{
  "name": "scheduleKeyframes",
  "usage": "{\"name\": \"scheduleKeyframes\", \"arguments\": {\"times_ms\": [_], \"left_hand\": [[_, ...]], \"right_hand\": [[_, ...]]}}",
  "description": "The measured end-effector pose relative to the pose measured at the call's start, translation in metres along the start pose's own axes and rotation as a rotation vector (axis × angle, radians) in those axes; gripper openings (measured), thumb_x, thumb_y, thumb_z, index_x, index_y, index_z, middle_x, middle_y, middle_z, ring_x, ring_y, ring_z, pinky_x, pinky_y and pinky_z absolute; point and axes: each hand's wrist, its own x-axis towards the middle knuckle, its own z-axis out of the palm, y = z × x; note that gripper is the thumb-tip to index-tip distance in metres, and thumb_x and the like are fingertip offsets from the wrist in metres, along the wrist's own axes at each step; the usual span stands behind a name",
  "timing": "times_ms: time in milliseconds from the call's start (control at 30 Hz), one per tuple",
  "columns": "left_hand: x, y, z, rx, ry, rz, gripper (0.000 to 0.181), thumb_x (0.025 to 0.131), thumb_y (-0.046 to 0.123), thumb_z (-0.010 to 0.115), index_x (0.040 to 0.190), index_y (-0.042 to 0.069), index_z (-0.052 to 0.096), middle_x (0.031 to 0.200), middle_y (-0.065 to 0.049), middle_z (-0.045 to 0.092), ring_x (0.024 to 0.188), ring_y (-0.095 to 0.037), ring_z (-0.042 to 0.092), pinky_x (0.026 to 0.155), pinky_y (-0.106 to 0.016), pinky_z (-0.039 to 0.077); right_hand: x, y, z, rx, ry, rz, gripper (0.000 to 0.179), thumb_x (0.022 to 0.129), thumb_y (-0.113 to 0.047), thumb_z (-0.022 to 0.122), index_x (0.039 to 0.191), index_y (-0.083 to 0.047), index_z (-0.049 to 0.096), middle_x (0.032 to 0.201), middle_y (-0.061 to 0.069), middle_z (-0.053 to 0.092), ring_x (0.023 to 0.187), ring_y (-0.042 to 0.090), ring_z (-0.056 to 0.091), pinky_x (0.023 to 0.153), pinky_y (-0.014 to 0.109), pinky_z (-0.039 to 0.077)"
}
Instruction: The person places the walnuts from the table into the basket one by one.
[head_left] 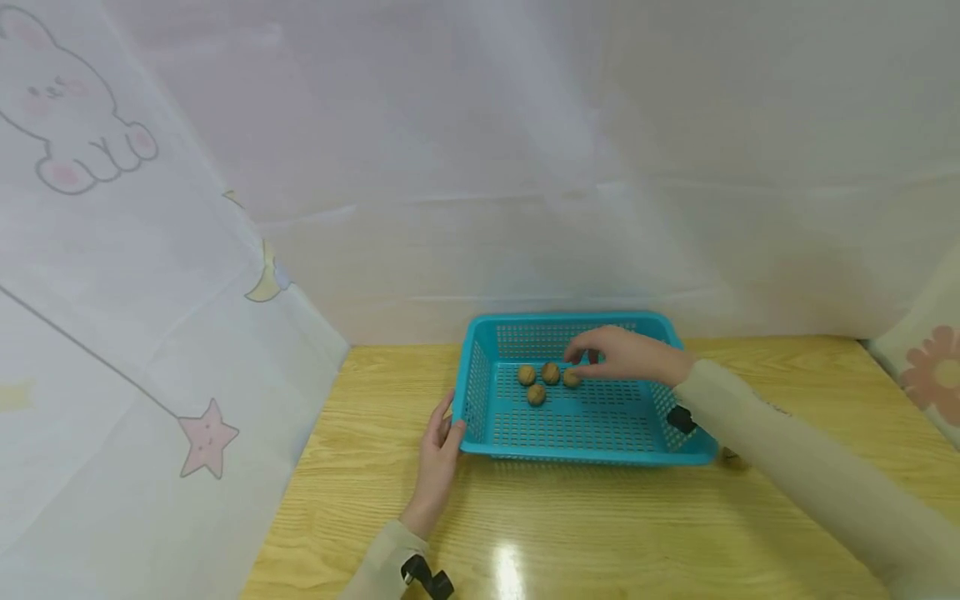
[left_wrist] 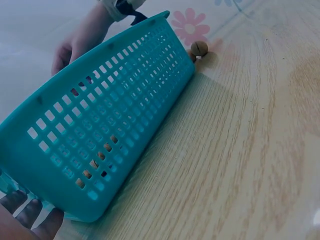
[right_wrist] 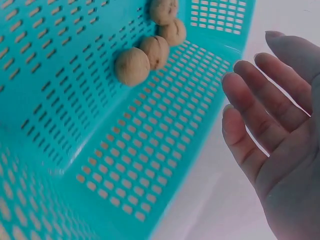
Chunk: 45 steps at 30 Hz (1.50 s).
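A turquoise plastic basket with slotted walls stands on the wooden table. Several walnuts lie grouped on its floor, left of the middle; the right wrist view shows these walnuts lined up along the base of a wall. Over the basket, my right hand is close above the rightmost walnut, and its palm and loosely bent fingers hold nothing in the right wrist view. My left hand rests against the basket's left side near the front corner, with its fingers touching the outer wall.
Another walnut lies on the table just outside the basket's right end, partly behind my right sleeve in the head view. The wooden table meets a pale printed cloth behind the basket and at both sides.
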Motion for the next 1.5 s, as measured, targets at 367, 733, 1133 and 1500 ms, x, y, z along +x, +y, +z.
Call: {"name": "scheduleKeyframes", "arguments": {"times_ms": [367,733,1133,1500], "left_hand": [[0.000,0.000,-0.001,-0.008,-0.017,0.008,0.059,0.112,0.021,0.049,0.166,0.013,0.027,0.151,-0.027,0.051,0.134,-0.045,0.054,0.094,-0.029,0.057],[-0.002,0.001,-0.001,-0.012,-0.012,-0.002,0.057,0.112,0.022,0.050,0.165,0.019,0.030,0.152,-0.024,0.051,0.136,-0.041,0.054,0.098,-0.034,0.056],[-0.001,0.001,-0.001,-0.023,-0.014,0.004,0.059,0.112,0.022,0.051,0.166,0.016,0.028,0.152,-0.024,0.051,0.135,-0.043,0.053,0.095,-0.030,0.056],[-0.002,0.001,-0.001,-0.020,-0.020,0.004,0.057,0.112,0.022,0.050,0.166,0.021,0.029,0.151,-0.023,0.053,0.135,-0.043,0.053,0.095,-0.030,0.056]], "right_hand": [[-0.053,-0.002,-0.020,-0.044,0.089,-0.048,0.017,0.099,-0.019,0.074,0.115,-0.014,0.075,0.111,-0.002,0.073,0.081,0.003,0.061,0.068,0.029,0.054],[-0.122,0.016,-0.025,0.007,0.156,0.036,0.020,0.097,-0.013,0.074,0.117,-0.009,0.073,0.112,0.003,0.072,0.082,0.000,0.056,0.064,0.025,0.050],[-0.190,0.045,-0.009,-0.076,0.236,0.141,0.021,0.094,-0.012,0.078,0.114,-0.013,0.073,0.102,-0.009,0.068,0.078,-0.006,0.053,0.058,0.024,0.046],[-0.234,0.083,0.025,-0.061,0.255,0.164,0.028,0.089,-0.008,0.082,0.115,-0.006,0.073,0.106,0.004,0.071,0.081,-0.007,0.055,0.057,0.023,0.047]]}}
